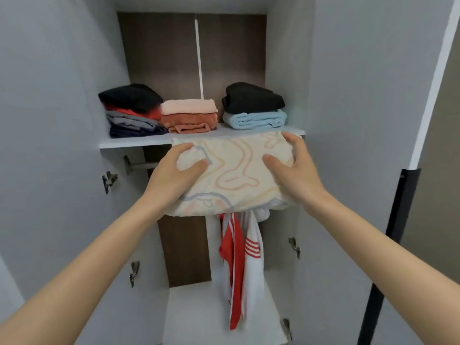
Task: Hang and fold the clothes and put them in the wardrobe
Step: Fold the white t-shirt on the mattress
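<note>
Folded cloth: a cream bundle with wavy pastel lines (234,170), held in the air at the shelf's (139,141) front lip, its far edge touching or just overlapping that lip.
Long axis: ran left to right, parallel to the shelf's front edge.
Hands: left hand (174,175) gripped the near-left part and right hand (296,170) the right side, thumbs on top and fingers curled over the far corners.
Nearer hand: the right reached slightly closer to the shelf, though both were about level.
On the shelf: a dark stack (132,110) at the left, pink and orange towels (189,115) in the middle, and black over pale blue (254,105) at the right. The cloth faced the middle and right piles.
Below the shelf: red and white garments (239,257) hung straight under the cloth.
Next move, as a judgement: a lift and a forward push would be needed, since only a narrow strip of shelf lay bare in front of the piles. The cloth would probably have to go on top of one of them.
</note>
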A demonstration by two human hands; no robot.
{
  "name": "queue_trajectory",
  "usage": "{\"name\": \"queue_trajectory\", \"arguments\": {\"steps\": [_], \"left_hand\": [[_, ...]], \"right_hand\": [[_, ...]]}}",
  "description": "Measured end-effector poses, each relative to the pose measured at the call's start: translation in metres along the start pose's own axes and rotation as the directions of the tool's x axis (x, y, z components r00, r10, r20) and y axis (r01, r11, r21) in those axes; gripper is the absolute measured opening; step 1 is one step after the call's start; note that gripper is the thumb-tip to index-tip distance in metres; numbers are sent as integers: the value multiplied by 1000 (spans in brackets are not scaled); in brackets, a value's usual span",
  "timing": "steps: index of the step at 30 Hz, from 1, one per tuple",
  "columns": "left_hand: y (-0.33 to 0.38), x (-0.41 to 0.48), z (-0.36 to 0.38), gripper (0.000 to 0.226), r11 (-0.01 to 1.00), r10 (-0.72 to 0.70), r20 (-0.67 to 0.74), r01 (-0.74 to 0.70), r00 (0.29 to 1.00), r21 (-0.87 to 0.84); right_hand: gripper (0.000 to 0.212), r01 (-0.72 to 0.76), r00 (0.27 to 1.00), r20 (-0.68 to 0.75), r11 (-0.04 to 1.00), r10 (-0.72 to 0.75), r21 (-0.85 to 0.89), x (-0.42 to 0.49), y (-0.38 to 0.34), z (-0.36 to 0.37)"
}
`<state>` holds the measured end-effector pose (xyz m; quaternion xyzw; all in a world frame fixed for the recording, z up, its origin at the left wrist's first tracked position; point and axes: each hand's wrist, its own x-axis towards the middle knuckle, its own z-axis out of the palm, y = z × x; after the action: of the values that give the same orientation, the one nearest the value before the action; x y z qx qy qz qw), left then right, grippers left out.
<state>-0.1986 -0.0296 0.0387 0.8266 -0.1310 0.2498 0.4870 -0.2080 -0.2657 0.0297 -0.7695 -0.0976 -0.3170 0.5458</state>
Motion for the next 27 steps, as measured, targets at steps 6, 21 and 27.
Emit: {"name": "queue_trajectory", "arguments": {"steps": [6, 21, 27], "left_hand": [[3, 98, -17, 54, 993, 87, -129, -75, 988, 95], [-27, 352, -45, 54, 966, 76, -217, -17, 973, 260], [-82, 449, -53, 48, 965, 53, -261, 18, 964, 260]], "right_hand": [[54, 118, 993, -19, 986, -117, 118, 116, -5, 40], [48, 180, 977, 85, 973, -193, 143, 375, 17, 155], [45, 224, 972, 68, 974, -225, 26, 451, 32, 217]]}}
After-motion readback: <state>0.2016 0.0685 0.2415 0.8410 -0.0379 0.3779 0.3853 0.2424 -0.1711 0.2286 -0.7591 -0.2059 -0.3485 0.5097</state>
